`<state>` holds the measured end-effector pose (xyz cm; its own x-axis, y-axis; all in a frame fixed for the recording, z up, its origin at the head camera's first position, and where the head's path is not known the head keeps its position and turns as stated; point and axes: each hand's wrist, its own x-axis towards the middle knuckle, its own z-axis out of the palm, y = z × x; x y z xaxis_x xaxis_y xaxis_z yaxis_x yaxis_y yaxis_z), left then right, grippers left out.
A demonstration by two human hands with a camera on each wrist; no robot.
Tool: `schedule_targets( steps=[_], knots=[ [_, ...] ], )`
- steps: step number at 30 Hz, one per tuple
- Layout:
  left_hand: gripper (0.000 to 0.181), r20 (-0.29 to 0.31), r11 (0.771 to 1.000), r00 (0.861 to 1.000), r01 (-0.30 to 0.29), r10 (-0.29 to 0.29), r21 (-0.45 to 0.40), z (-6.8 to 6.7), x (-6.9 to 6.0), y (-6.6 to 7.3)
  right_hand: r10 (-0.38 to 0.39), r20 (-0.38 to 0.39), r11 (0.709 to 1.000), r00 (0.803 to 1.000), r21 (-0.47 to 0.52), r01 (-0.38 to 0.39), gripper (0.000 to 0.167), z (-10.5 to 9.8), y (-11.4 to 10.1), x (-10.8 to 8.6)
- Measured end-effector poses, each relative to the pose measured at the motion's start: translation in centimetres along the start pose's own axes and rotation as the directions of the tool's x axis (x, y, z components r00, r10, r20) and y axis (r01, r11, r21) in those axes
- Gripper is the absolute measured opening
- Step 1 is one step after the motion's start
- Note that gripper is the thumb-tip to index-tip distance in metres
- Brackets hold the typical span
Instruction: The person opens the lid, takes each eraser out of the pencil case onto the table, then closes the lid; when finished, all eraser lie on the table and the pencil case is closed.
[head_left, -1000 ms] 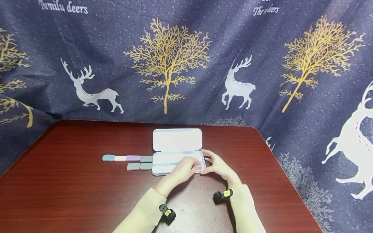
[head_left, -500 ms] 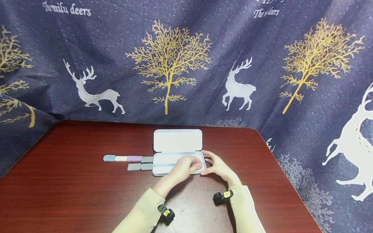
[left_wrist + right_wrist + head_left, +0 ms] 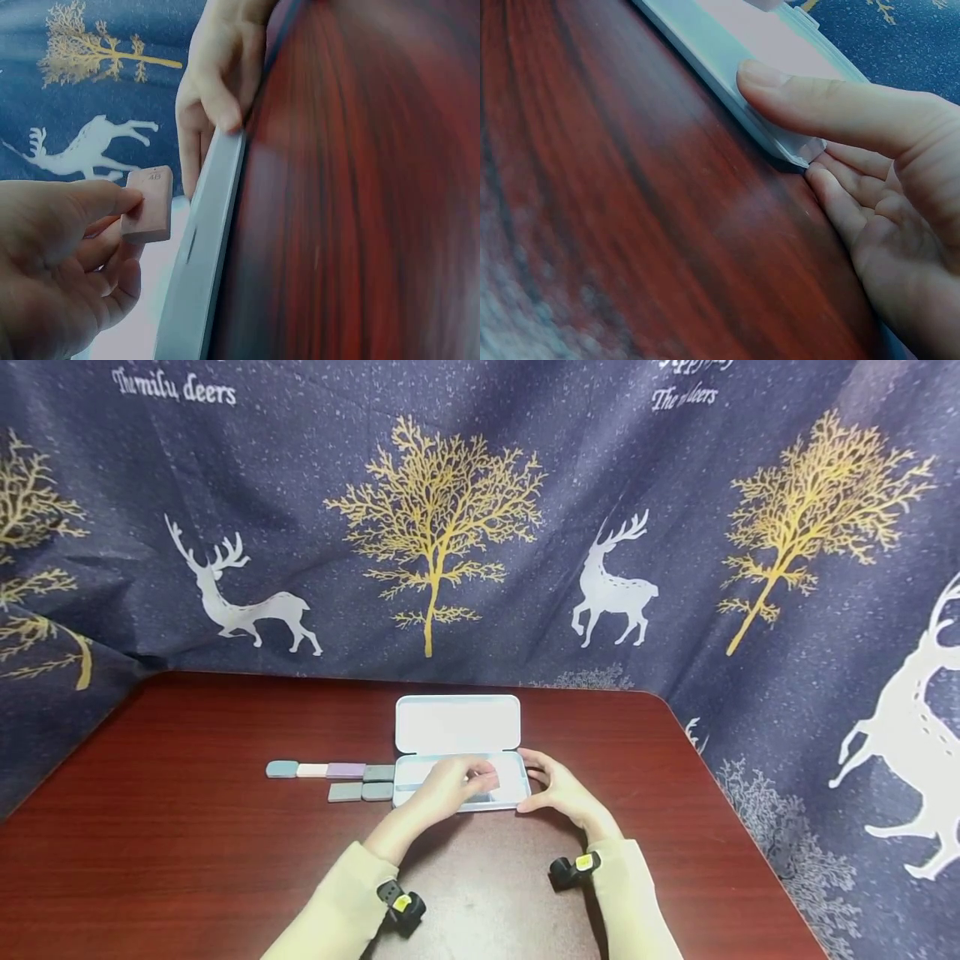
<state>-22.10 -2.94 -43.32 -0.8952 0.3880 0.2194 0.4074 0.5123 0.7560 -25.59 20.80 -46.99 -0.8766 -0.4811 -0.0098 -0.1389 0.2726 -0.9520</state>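
My left hand (image 3: 442, 789) is over the open pale-blue pencil case (image 3: 513, 783), pinching a small pink eraser (image 3: 150, 204) between thumb and fingers. The eraser is marked "4B" and is held above the case's rim. My right hand (image 3: 561, 789) grips the right end of the case. Its thumb lies on the near rim (image 3: 727, 94) and its fingers curl round the end wall. The case's white-lined lid (image 3: 457, 724) stands open at the back. My left hand hides part of the inside.
Left of the case, a row of flat blocks holds a blue one (image 3: 282, 769), a white one (image 3: 312, 770), a purple one (image 3: 346, 771) and a dark grey one (image 3: 378, 772). Two grey blocks (image 3: 345, 792) lie in front. A patterned cloth (image 3: 480, 527) hangs behind the table (image 3: 225, 860).
My left hand has moved left from the case's right end, with the pink eraser between its fingers. My right hand has stayed at the case's end.
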Motion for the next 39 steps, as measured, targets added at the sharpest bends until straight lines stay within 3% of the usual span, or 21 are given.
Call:
schedule_targets(
  steps=[6,14,21,28,39],
  knots=[
    [0.022,-0.030,0.998,0.998,0.048,-0.046,0.051,-2.1,-1.2,-1.9,0.036,-0.003,0.999,0.999,-0.014,-0.036,0.090,-0.1,0.2,0.1],
    [0.021,-0.072,0.991,0.993,0.095,-0.088,0.096,-5.9,-2.8,-3.9,0.048,-0.015,0.999,0.999,-0.019,-0.048,0.090,-0.1,0.0,0.3],
    [0.028,-0.032,0.983,0.986,0.167,-0.165,0.080,-9.0,-4.1,-5.7,0.042,-0.018,0.999,0.999,-0.012,-0.043,0.091,0.0,0.0,0.2],
    [0.025,-0.016,0.983,0.990,0.140,-0.139,0.122,-11.9,-5.5,-6.7,0.032,-0.012,0.999,0.999,-0.001,-0.032,0.091,0.0,-0.1,0.1],
    [0.018,0.091,0.976,0.982,0.151,-0.167,0.154,-16.1,-7.6,-9.0,0.036,-0.006,0.999,0.999,-0.009,-0.036,0.091,-0.1,0.4,0.2]
  ],
)
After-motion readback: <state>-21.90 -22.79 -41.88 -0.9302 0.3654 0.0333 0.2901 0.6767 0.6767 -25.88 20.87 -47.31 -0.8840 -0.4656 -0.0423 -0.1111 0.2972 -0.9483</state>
